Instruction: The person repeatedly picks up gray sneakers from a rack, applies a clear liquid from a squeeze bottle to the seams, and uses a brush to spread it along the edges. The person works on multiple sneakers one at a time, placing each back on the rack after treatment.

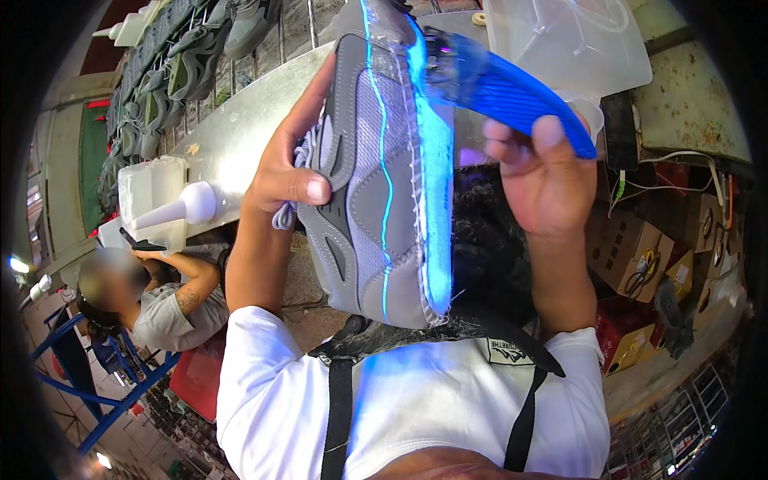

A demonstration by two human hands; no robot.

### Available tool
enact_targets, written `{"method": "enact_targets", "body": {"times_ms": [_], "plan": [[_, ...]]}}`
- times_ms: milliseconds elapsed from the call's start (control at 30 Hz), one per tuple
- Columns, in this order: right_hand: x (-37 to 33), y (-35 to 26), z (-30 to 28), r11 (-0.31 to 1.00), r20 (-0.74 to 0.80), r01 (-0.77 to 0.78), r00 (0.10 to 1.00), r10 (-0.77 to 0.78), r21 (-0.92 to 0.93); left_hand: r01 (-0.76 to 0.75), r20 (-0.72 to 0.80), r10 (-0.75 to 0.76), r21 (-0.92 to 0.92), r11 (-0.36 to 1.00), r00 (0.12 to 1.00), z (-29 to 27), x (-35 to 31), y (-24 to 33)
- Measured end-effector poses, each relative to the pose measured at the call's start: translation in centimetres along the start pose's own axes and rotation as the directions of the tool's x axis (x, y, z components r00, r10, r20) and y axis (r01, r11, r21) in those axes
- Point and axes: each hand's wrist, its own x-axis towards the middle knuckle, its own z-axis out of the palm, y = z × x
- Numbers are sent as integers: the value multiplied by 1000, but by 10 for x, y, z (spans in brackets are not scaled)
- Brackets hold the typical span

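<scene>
A grey shoe upper with mesh panels and laces stands on end before my chest, its stitched underside turned to the right. My left hand is closed round its laced side, thumb pressed on the front. Bright blue light glows along the underside, and a thin glowing blue line runs down the side panel. Between the thumb and fingers of my right hand is a blue tool with a ribbed, curved handle. Its clear-wrapped head is close to the shoe's underside; I cannot tell whether they touch, nor what kind of tool it is.
Several grey shoes hang on a rack beyond the metal bench. A white nozzle bottle lies by a translucent container. Another translucent tub is at the far right. Cardboard boxes stand right; another person sits left.
</scene>
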Motion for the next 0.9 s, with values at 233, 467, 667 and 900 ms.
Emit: {"method": "enact_targets", "body": {"times_ms": [233, 467, 667, 900], "plan": [[-19, -49, -6, 680, 575, 433, 818, -20, -592, -20, 54, 19, 11, 1000, 998, -4, -1, 1], [12, -73, 8, 606, 506, 412, 862, -17, -681, -27, 126, 27, 0, 1000, 992, 3, -2, 10], [11, -83, 29, 235, 680, 659, 733, 16, -715, 4, 96, -13, 94, 996, 995, 14, -1, 19], [4, -77, 25, 290, 714, 672, 697, 64, -682, 25, 100, -43, 173, 985, 994, 7, -5, 21]]}}
